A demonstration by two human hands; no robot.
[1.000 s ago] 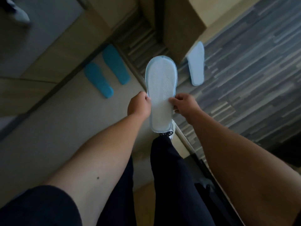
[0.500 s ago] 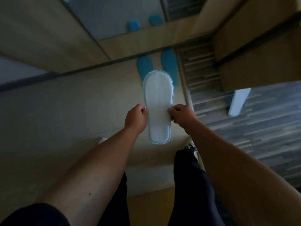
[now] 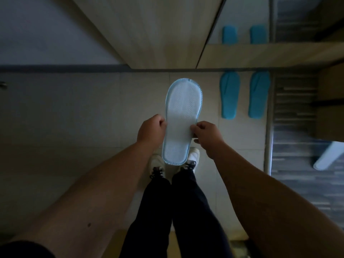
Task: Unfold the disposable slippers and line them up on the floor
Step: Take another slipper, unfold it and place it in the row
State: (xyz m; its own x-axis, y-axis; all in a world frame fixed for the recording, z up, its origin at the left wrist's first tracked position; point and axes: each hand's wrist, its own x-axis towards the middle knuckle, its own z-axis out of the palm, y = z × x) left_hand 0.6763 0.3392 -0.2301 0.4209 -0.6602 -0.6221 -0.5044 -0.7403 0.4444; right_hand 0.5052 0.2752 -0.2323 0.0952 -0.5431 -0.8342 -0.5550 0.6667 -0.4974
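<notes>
- We see the left hand [image 3: 151, 130] curled closed, fingers pinching the left edge of a white slipper [image 3: 181, 121] at about its mid-length.
- The right hand [image 3: 206, 135] is likewise closed, pinching the slipper's right edge directly opposite; thumb and fingertips press the blue-stitched rim.
- The white slipper is held in the air between both hands, flat, ribbed sole facing us, long axis pointing away from the person, above the pale tiled floor [image 3: 83, 112].
- Below the slipper's near end stand the person's two white shoes [image 3: 157, 162], with dark laces and dark trouser legs [image 3: 167, 211] above them; the slipper covers part of both shoes.
- To the right of the held slipper, two blue slippers [image 3: 229, 94] lie side by side on the tiles, parallel, toes toward a wooden wall panel [image 3: 158, 34].
- Beyond the blue pair, a mirror-like surface [image 3: 242, 19] shows two blue shapes that we take for their reflection.
- Further right of the blue pair, past a pale threshold strip [image 3: 268, 127], the floor turns to dark striped planks [image 3: 297, 183].
- On the planks lies another white slipper [image 3: 328, 158], its far end hidden under a wooden cabinet [image 3: 329, 108]; whether it is unfolded, we cannot tell.
- The light is dim and the frame edges blur, so we cannot make out whether the held slipper's upper is folded flat beneath.
</notes>
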